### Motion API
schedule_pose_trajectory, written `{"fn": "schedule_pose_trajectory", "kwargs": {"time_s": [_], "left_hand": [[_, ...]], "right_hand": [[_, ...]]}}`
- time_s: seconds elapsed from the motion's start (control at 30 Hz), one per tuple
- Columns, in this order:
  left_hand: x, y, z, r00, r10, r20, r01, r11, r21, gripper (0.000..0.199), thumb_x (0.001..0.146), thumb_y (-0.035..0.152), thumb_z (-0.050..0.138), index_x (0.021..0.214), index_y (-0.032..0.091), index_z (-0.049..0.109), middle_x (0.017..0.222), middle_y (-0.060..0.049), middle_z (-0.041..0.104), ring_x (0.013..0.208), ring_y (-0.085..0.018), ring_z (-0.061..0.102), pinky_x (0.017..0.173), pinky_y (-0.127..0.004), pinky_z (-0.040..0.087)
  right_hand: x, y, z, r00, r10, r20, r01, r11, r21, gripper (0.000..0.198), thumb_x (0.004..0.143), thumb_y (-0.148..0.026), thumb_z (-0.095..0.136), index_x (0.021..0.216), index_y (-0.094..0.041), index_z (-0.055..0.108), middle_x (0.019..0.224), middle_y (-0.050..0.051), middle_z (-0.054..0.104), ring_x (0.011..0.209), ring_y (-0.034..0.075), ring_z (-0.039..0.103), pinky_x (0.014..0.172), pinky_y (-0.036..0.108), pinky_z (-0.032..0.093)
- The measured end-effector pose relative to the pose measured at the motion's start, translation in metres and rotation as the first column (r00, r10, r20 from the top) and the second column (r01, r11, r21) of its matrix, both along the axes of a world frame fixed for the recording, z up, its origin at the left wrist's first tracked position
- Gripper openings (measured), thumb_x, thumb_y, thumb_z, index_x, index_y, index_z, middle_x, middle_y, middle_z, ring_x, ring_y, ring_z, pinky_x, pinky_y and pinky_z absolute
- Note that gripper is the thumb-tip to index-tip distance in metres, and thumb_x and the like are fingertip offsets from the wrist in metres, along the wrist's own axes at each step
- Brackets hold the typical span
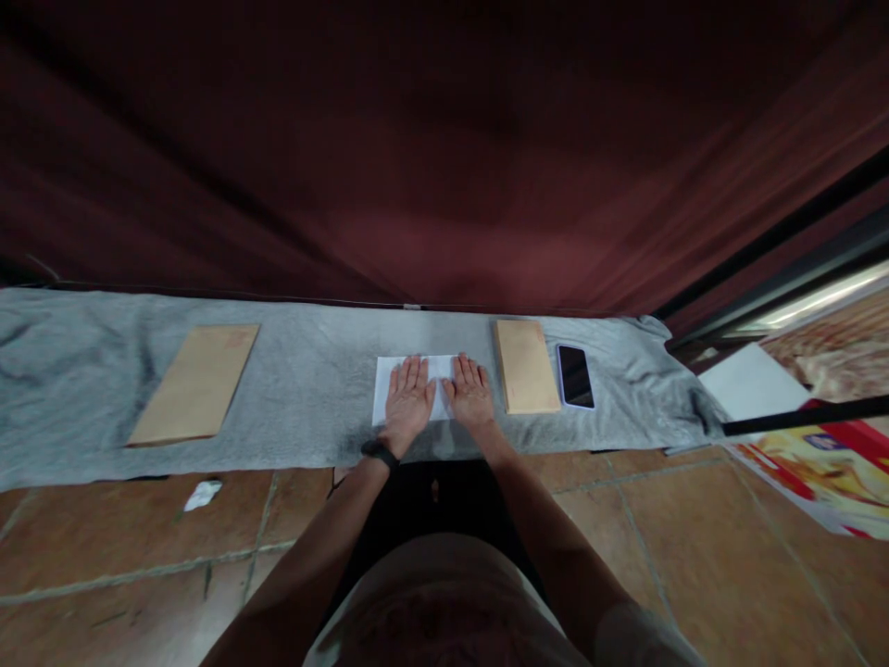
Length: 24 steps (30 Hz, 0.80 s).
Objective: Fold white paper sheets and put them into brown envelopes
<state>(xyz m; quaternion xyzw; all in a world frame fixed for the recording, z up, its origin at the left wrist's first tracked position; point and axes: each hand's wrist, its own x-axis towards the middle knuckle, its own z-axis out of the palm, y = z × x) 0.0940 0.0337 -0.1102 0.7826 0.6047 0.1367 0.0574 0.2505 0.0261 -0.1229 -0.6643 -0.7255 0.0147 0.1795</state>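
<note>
A white sheet of paper (381,394) lies on the grey cloth in front of me. My left hand (409,394) rests flat on its left half, fingers stretched forward. On the right part of the paper my right hand (469,391) is also laid flat, palm down. The two thumbs point toward each other with a small gap of paper between them. Right of my right hand is a stack of brown envelopes (528,367). Farther off to the left lies another brown envelope (198,384), set at a slant.
A phone (575,377) with a pale case lies beside the stack. The grey cloth (312,389) covers a long narrow surface before a dark red curtain (444,185). A crumpled white scrap (203,495) is on the tiled floor. A colourful box (826,463) stands at right.
</note>
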Motion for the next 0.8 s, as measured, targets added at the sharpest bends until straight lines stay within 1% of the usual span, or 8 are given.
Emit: {"fn": "schedule_pose_trajectory", "kwargs": {"time_s": [0.07,0.13,0.2,0.33,0.43,0.57,0.67,0.8], "left_hand": [[0.012,-0.001,-0.001,0.998,-0.058,0.01,0.058,0.998,-0.018,0.06,0.105,0.036,0.025,0.159,0.013,0.033,0.165,-0.01,0.034,0.157,-0.025,0.019,0.129,-0.049,0.015],[0.018,-0.001,-0.004,0.997,-0.07,0.012,0.071,0.996,-0.045,0.06,0.105,0.037,0.025,0.159,0.013,0.034,0.165,-0.01,0.034,0.157,-0.025,0.02,0.128,-0.049,0.016],[0.017,0.0,-0.006,0.997,-0.071,0.011,0.071,0.996,-0.062,0.061,0.105,0.039,0.026,0.158,0.012,0.035,0.165,-0.011,0.033,0.157,-0.025,0.02,0.128,-0.048,0.017],[0.001,-0.001,-0.008,0.998,-0.067,0.009,0.067,0.997,-0.038,0.063,0.104,0.041,0.027,0.159,0.011,0.032,0.166,-0.012,0.032,0.157,-0.025,0.021,0.128,-0.048,0.017],[-0.014,-0.003,-0.009,0.999,-0.034,-0.002,0.034,0.999,-0.019,0.062,0.104,0.039,0.026,0.16,0.012,0.031,0.166,-0.012,0.031,0.157,-0.025,0.022,0.128,-0.048,0.017],[-0.03,-0.006,-0.009,1.0,0.024,-0.016,-0.024,1.0,-0.006,0.063,0.105,0.039,0.024,0.16,0.01,0.03,0.166,-0.013,0.03,0.157,-0.025,0.021,0.128,-0.046,0.016],[-0.036,-0.007,-0.009,0.999,0.036,-0.016,-0.037,0.999,-0.012,0.063,0.104,0.039,0.024,0.16,0.009,0.031,0.167,-0.014,0.029,0.156,-0.025,0.022,0.128,-0.045,0.017],[-0.036,-0.008,-0.007,0.999,0.043,-0.021,-0.043,0.999,-0.016,0.062,0.104,0.038,0.026,0.16,0.012,0.031,0.166,-0.012,0.031,0.156,-0.024,0.022,0.129,-0.046,0.017]], "right_hand": [[0.001,0.0,0.0,1.0,0.005,0.011,-0.005,1.0,-0.01,0.056,0.107,-0.035,0.037,0.156,-0.009,0.038,0.161,0.017,0.039,0.15,0.029,0.036,0.123,0.052,0.027],[0.002,0.0,0.0,1.0,0.008,0.029,-0.007,1.0,-0.024,0.055,0.106,-0.032,0.038,0.156,-0.009,0.038,0.162,0.016,0.037,0.151,0.029,0.035,0.123,0.051,0.026],[0.002,0.0,0.0,0.999,0.006,0.041,-0.005,1.0,-0.03,0.055,0.106,-0.033,0.038,0.156,-0.009,0.039,0.163,0.016,0.036,0.151,0.029,0.035,0.123,0.05,0.026],[0.001,0.0,0.0,1.0,0.006,0.027,-0.006,1.0,-0.003,0.058,0.107,-0.039,0.037,0.156,-0.008,0.038,0.161,0.018,0.039,0.15,0.03,0.037,0.122,0.052,0.026],[0.0,0.0,-0.001,1.0,0.006,0.013,-0.007,1.0,0.024,0.058,0.108,-0.04,0.036,0.156,-0.008,0.038,0.159,0.019,0.041,0.148,0.03,0.039,0.122,0.052,0.026],[0.0,-0.001,0.0,1.0,0.005,0.018,-0.005,1.0,0.018,0.058,0.108,-0.04,0.036,0.156,-0.007,0.039,0.16,0.018,0.041,0.148,0.031,0.039,0.122,0.052,0.026],[0.001,-0.001,0.002,1.0,0.011,0.007,-0.011,1.0,0.013,0.058,0.108,-0.04,0.036,0.156,-0.008,0.039,0.16,0.018,0.04,0.149,0.031,0.038,0.122,0.053,0.027],[-0.007,-0.001,0.009,0.999,-0.051,-0.001,0.051,0.999,-0.018,0.057,0.107,-0.036,0.037,0.156,-0.008,0.039,0.161,0.018,0.038,0.152,0.032,0.033,0.123,0.055,0.024]]}}
